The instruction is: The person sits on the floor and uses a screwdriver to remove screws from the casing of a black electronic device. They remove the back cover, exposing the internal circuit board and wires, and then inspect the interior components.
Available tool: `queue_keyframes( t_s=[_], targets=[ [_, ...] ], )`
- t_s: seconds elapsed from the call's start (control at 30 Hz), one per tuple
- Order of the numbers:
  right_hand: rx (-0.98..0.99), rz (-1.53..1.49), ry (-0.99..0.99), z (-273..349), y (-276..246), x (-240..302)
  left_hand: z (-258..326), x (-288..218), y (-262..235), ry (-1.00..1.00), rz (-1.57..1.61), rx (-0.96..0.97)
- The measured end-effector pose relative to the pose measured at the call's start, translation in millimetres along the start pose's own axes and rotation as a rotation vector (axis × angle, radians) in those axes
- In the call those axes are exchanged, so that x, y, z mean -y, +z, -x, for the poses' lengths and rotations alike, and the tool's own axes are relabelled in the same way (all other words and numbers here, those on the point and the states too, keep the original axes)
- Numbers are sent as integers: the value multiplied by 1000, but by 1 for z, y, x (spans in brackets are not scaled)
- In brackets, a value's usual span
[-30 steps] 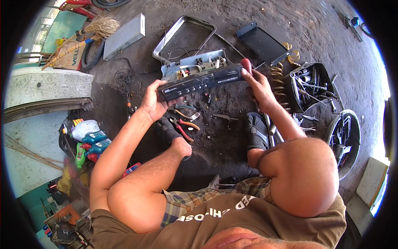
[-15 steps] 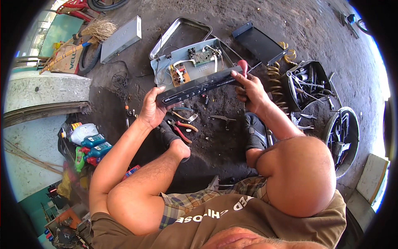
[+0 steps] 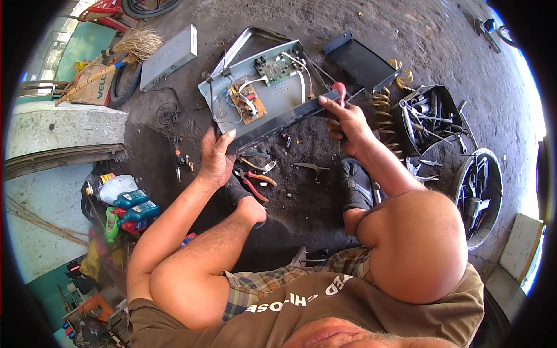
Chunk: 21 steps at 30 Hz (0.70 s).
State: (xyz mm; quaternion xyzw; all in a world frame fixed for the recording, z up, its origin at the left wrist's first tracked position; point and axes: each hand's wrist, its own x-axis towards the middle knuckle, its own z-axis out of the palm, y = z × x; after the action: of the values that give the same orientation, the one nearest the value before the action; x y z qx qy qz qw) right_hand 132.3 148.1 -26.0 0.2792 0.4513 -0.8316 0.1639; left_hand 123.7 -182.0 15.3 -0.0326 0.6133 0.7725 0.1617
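Note:
Both hands hold an opened, flat electronics box [image 3: 284, 95] by its black front panel, above the dirt ground. My left hand [image 3: 216, 156] is closed on the panel's left corner, thumb on top. At the other end, my right hand [image 3: 351, 124] grips the panel's right corner. A red-handled tool, apparently a screwdriver [image 3: 340, 91], sits against that hand, partly hidden by its fingers. Inside the tilted grey tray are a green circuit board [image 3: 278, 72] and a brown circuit board [image 3: 248, 101], joined by white ribbon cables. Below the panel lie red-handled pliers [image 3: 250, 184].
Beyond the box lie a metal frame [image 3: 243, 43] and a black cover [image 3: 362, 61]. On the right are a coiled yellow hose [image 3: 382, 110], a tool-filled container [image 3: 432, 119] and a round tub [image 3: 478, 200]. Several bottles [image 3: 133, 203] stand left, near a soldering iron [image 3: 178, 162].
The box has tipped so its inside faces me more and the front panel's face shows less. Its left end has come slightly nearer, with my left hand moving down along with it.

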Motion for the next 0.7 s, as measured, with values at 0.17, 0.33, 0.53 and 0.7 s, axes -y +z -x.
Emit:
queue_keyframes(
  t_s=[0.17,0.33,0.53,0.7],
  targets=[
    [17,-20,-59,0,-2,-1,2,0,1,11,-8,-3],
    [100,-142,-113,5,-4,-5,-7,-9,1,-32,82,8],
    [68,-74,-133,15,9,8,-9,-8,-9,-157,199,-39],
    [125,-157,-8,11,0,5,-13,-3,-18,-175,260,-56]
  ],
)
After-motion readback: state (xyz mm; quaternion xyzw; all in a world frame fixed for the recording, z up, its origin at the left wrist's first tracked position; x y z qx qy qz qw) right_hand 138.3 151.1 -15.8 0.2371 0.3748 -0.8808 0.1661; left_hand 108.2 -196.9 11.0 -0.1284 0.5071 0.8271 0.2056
